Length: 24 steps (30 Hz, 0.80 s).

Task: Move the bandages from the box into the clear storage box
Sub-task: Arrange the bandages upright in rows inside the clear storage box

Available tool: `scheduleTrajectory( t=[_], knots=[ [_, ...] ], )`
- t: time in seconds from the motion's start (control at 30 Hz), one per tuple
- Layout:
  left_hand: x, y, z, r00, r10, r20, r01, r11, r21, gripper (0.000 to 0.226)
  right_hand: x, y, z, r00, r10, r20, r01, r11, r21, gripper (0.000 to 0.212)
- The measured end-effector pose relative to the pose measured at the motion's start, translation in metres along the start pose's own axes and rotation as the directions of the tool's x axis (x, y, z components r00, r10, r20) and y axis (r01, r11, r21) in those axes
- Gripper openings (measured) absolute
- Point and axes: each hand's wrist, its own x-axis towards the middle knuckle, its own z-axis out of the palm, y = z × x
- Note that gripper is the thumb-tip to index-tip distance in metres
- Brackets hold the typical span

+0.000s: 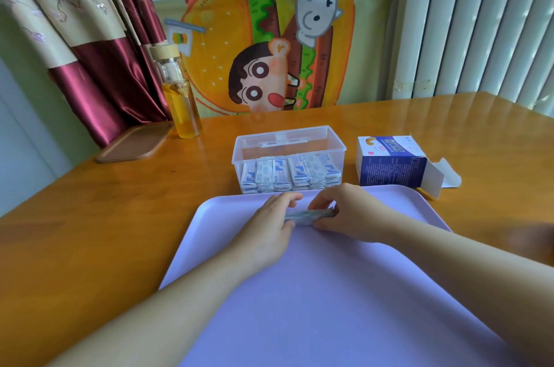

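A small stack of bandages (308, 214) lies flat at the far end of a lilac tray (329, 291). My left hand (269, 223) pinches its left end and my right hand (344, 214) pinches its right end. Just beyond the tray stands the clear storage box (289, 142), lid off, with several upright rows of white-and-blue bandages (289, 175) along its front wall. To its right lies the blue-and-white bandage box (392, 161) on its side, end flap open toward the right.
A glass bottle (180, 97) with yellow liquid and a brown wooden lid (135, 142) sit at the table's back left. The orange wooden table (90, 232) reaches to a curtain, a cartoon cloth and a radiator behind.
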Motion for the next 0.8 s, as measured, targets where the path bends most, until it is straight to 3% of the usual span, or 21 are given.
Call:
scheduleTrajectory(
  t=[0.2,0.33,0.4,0.47,0.57,0.63,0.8],
  knots=[
    [0.001,0.003,0.001,0.999,0.031,0.018,-0.033,0.994,0.105,0.039,0.002,0.005,-0.002,0.999,-0.018,-0.03,0.017,0.999,-0.03,0.013],
    [0.002,0.016,-0.012,1.0,0.005,0.022,-0.009,0.982,0.189,0.02,0.006,-0.002,-0.007,0.986,-0.052,-0.155,0.05,0.999,-0.018,0.012],
    [0.005,0.024,-0.029,0.994,-0.063,0.088,0.056,0.995,0.085,0.013,0.006,-0.011,-0.02,0.976,-0.104,-0.189,0.101,0.995,-0.026,0.011],
    [0.009,0.033,-0.044,0.963,-0.141,0.23,0.179,0.972,-0.153,0.011,0.006,-0.022,-0.035,0.969,-0.17,-0.179,0.17,0.985,-0.013,0.012],
    [0.009,0.044,-0.06,0.904,-0.192,0.381,0.368,0.803,-0.469,0.014,0.009,-0.037,-0.053,0.958,-0.246,-0.145,0.257,0.965,0.057,0.018],
    [0.007,0.048,-0.065,0.88,-0.188,0.436,0.437,0.68,-0.589,0.018,0.012,-0.043,-0.06,0.952,-0.277,-0.132,0.284,0.958,0.042,0.021],
    [0.009,0.05,-0.057,0.897,-0.185,0.401,0.438,0.481,-0.76,0.019,0.013,-0.046,-0.061,0.954,-0.241,-0.181,0.248,0.969,0.018,0.036]
  ],
)
